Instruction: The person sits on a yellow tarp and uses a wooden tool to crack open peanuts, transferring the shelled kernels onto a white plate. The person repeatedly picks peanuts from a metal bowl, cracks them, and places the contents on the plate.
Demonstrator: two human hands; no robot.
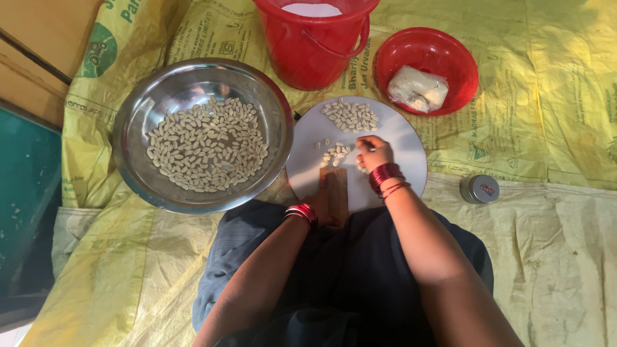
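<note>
Right hand (373, 153) pinches small, light, soft dough shells (335, 154) mid-frame (easily squashed), while left hand (324, 215) fingers grip the ridged wooden board (333, 189).

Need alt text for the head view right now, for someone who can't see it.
The right hand picks at small pale pieces on a round white plate, while the left hand steadies a ridged wooden board. A steel bowl of similar pieces sits left, on yellow sacking.

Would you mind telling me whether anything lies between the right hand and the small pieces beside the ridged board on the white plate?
Nothing visible does. The right hand rests on the white plate right beside the small pieces, above the ridged board held by the left hand.
</note>
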